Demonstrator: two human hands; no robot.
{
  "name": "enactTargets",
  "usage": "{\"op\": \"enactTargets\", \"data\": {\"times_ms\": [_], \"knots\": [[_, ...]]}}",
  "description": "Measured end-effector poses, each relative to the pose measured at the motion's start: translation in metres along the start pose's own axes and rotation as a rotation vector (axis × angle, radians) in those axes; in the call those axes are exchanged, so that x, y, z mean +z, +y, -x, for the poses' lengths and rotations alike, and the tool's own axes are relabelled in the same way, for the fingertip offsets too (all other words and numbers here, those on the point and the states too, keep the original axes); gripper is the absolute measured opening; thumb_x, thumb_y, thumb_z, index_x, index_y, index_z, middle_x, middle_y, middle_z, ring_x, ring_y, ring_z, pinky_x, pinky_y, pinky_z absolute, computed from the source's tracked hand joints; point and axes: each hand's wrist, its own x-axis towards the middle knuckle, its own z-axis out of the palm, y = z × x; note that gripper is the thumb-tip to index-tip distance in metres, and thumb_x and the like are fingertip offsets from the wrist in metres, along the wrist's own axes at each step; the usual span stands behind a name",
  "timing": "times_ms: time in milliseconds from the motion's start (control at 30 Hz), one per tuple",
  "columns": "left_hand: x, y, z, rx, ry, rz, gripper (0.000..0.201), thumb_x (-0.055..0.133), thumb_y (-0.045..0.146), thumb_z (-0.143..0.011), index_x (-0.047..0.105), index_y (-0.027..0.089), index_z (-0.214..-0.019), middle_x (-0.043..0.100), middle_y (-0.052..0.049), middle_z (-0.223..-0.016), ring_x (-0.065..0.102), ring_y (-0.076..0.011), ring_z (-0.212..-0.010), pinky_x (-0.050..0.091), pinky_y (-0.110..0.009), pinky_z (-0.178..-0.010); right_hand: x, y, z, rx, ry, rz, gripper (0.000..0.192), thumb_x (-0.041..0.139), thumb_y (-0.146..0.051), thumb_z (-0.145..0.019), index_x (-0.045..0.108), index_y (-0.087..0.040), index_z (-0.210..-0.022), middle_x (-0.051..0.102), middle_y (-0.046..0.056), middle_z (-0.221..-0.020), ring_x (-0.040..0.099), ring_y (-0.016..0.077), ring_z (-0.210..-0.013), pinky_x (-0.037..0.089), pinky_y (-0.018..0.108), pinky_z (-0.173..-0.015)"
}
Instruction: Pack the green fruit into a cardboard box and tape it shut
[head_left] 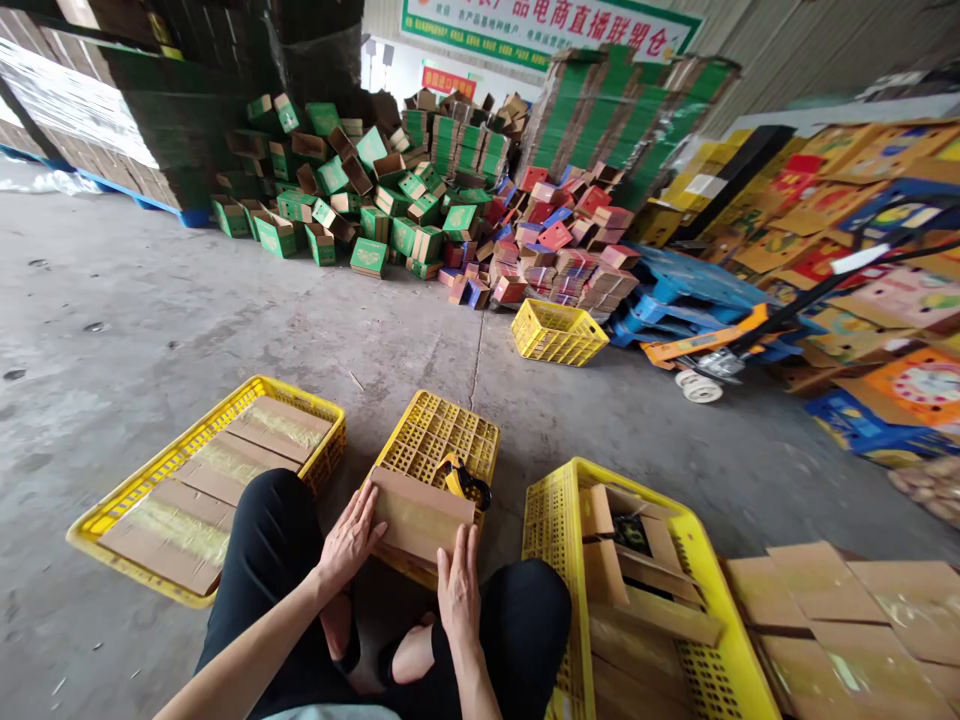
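Note:
I sit on the floor with a small flat cardboard box [421, 518] lying on an upturned yellow crate [442, 432] in front of me. My left hand [349, 540] presses its left edge with fingers spread. My right hand [458, 587] rests flat against its near right side. A yellow tape dispenser [462, 482] lies on the crate just behind the box. A strip of clear tape runs along the box top.
A yellow crate [135, 490] at my left holds taped cardboard boxes. Another yellow crate [712, 590] at my right holds folded cartons, with flat cardboard [847, 600] beside it. Farther off stand piles of green boxes [360, 190], red boxes [559, 250], a yellow basket [558, 332] and a pallet jack [712, 350].

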Motion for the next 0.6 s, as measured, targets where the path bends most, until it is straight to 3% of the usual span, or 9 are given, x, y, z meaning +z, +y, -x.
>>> {"op": "enactTargets", "data": {"times_ms": [133,267,433,600], "knots": [[-0.007,0.008,-0.017,-0.243,-0.185,0.131,0.079,0.052,0.047,-0.103,0.026,0.011,-0.168,0.023,-0.02,-0.174,0.043,-0.0309,-0.153,0.044,-0.037,-0.12,0.0,0.003,-0.02,0.216,-0.028,-0.145,0.118,0.03,-0.092,-0.089,0.04,0.001,-0.159,0.05,0.032,-0.155,0.058,0.044,-0.137,0.05,0.052,-0.112],[-0.018,0.015,-0.035,-0.403,-0.304,0.224,0.088,0.06,0.044,-0.097,0.021,0.011,-0.169,0.03,-0.021,-0.172,0.051,-0.0322,-0.147,0.044,-0.036,-0.118,-0.012,-0.006,-0.04,0.423,-0.122,-0.219,0.102,0.038,-0.084,-0.09,0.055,-0.005,-0.152,0.064,0.03,-0.141,0.065,0.0447,-0.126,0.053,0.052,-0.105],[-0.025,0.02,-0.045,-0.507,-0.326,0.274,0.095,0.062,0.042,-0.094,0.015,0.01,-0.17,0.05,-0.023,-0.158,0.062,-0.0318,-0.135,0.051,-0.035,-0.106,-0.028,-0.026,-0.039,0.445,-0.144,-0.228,0.096,0.028,-0.082,-0.095,0.052,-0.011,-0.157,0.063,0.022,-0.146,0.065,0.0341,-0.13,0.052,0.041,-0.107],[-0.04,0.023,-0.044,-0.581,-0.325,0.351,0.081,0.062,0.032,-0.091,0.033,0.011,-0.163,0.067,-0.016,-0.14,0.067,-0.0274,-0.124,0.053,-0.031,-0.099,-0.043,-0.039,-0.029,0.424,-0.146,-0.238,0.092,0.033,-0.081,-0.094,0.046,-0.02,-0.162,0.064,0.014,-0.149,0.066,0.0285,-0.13,0.051,0.037,-0.108]]}}
